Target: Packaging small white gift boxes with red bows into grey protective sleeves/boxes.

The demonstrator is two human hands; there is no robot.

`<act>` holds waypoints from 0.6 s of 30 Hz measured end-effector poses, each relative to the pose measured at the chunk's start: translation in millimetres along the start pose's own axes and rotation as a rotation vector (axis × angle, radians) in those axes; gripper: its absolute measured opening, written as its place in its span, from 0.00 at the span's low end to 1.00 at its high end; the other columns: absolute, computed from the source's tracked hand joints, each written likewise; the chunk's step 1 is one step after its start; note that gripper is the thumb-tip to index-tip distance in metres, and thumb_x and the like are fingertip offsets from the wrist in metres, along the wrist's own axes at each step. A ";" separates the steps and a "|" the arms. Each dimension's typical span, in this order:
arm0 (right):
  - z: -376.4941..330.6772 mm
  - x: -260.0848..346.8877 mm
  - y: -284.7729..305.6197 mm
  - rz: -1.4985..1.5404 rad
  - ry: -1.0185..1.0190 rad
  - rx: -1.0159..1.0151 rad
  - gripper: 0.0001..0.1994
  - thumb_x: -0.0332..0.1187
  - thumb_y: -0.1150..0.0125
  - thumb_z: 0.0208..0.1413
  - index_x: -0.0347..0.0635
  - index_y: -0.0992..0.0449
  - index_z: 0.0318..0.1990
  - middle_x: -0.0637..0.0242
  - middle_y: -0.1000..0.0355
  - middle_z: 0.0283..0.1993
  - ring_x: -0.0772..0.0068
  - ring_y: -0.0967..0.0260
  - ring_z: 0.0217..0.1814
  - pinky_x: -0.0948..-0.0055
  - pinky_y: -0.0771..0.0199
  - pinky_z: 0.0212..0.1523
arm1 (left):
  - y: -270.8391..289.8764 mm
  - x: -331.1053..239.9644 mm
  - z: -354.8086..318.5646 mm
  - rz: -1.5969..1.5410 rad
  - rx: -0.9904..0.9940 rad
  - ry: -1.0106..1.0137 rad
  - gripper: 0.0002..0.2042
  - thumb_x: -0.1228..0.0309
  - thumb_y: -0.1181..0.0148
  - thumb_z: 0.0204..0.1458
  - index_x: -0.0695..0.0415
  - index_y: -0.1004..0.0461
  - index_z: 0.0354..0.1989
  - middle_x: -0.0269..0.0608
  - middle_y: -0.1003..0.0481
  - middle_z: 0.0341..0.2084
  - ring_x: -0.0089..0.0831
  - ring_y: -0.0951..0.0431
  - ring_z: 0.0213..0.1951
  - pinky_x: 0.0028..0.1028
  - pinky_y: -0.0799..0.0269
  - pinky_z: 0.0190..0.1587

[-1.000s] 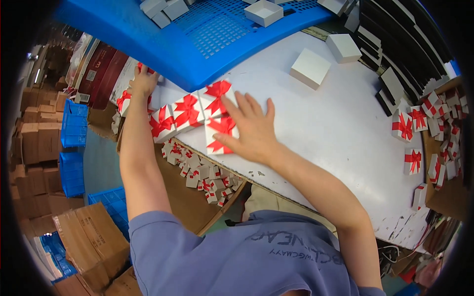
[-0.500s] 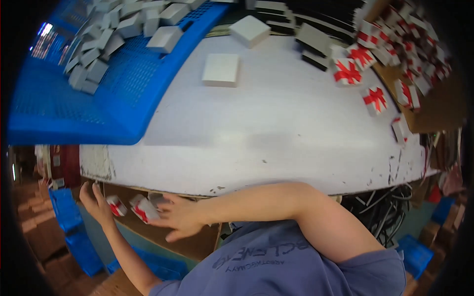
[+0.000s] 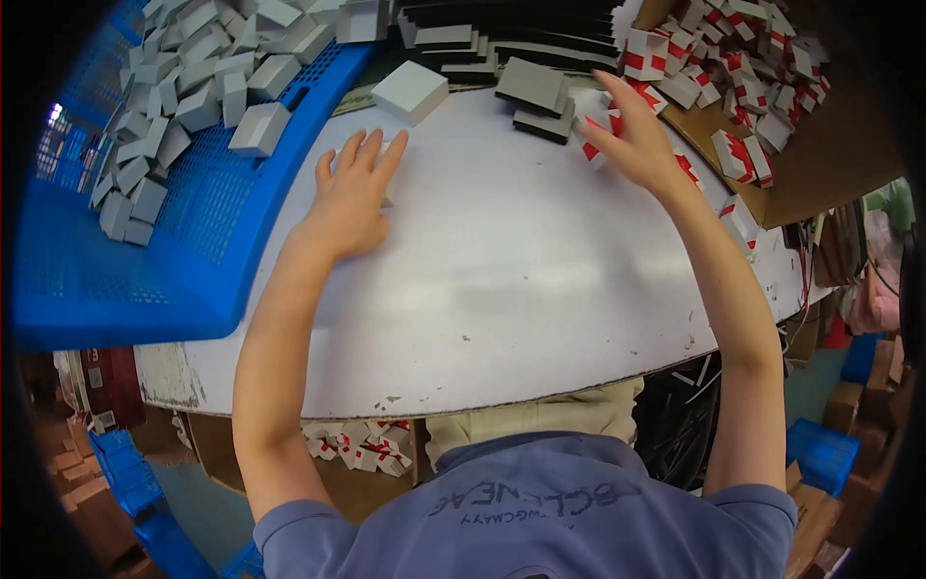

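1. Where the white worktop (image 3: 502,280) fills mid-frame: left hand (image 3: 349,198), fingers spread flat over a small white box (image 3: 389,172), barely visible beneath.
2. Right hand (image 3: 637,140), upper right, fingers open, touching a red-ribboned white box (image 3: 596,147); grip cannot be told.
3. Blue plastic crate (image 3: 145,280) of white boxes, upper left.

you are working at a white table (image 3: 502,280) that is carrying a blue crate (image 3: 145,251) along its left side, a white box (image 3: 410,92) and stacked grey lids (image 3: 540,96) at the far edge, and ribbon-printed boxes (image 3: 738,217) lying toward its right end.
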State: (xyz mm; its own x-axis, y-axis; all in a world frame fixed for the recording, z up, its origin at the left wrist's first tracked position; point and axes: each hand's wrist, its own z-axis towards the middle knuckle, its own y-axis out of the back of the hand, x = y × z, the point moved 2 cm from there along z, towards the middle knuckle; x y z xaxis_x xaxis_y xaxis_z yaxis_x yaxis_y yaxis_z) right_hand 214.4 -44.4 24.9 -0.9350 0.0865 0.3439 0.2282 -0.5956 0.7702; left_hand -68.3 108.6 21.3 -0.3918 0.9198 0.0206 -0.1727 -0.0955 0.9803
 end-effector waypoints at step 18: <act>-69.7 110.4 -19.7 0.141 0.628 0.160 0.13 0.29 0.42 0.33 0.41 0.24 0.32 0.73 0.36 0.29 0.72 0.38 0.28 0.74 0.40 0.25 | -34.4 -69.1 -25.8 -0.823 0.004 -0.133 0.53 0.61 0.29 0.33 0.60 0.62 0.63 0.54 0.46 0.54 0.49 0.46 0.56 0.43 0.49 0.57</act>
State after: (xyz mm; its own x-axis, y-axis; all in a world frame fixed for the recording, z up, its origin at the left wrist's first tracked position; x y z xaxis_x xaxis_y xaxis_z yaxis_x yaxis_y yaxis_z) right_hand 87.7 -78.8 10.3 -0.8625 -0.4948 0.1061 0.3525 -0.4372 0.8274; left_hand -58.6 38.5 -18.9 -0.0317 0.7321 -0.6805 -0.3538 0.6285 0.6927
